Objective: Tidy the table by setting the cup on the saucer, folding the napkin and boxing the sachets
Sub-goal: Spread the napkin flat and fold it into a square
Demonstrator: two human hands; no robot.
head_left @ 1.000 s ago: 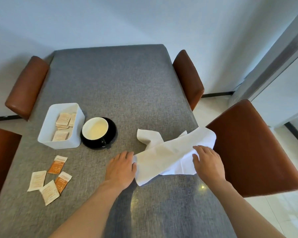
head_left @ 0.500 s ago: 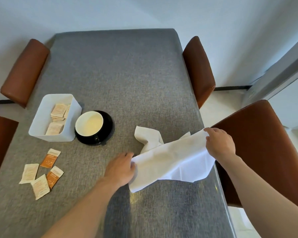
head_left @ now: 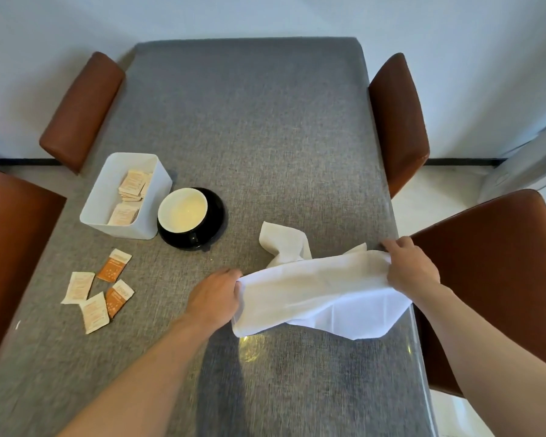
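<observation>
A white cloth napkin point(head_left: 316, 291) hangs stretched between my hands just above the grey table point(head_left: 249, 127). My left hand point(head_left: 216, 296) pinches its left corner and my right hand point(head_left: 412, 268) grips its right corner near the table's right edge. A far corner still lies crumpled on the table. The black cup point(head_left: 183, 214) with a cream inside sits on the black saucer point(head_left: 216, 209). Beside it stands the white box point(head_left: 98, 197) with several sachets inside. Several loose sachets point(head_left: 100, 290) lie at the front left.
Brown leather chairs stand around the table: one close at the right point(head_left: 498, 279), one further back on the right point(head_left: 397, 121), two on the left point(head_left: 82, 105). A white wall lies beyond the table's far end.
My right hand has slid from the napkin's near edge out to its right corner and lifted it. My left hand has closed on the left corner. The cloth is now stretched between them.
</observation>
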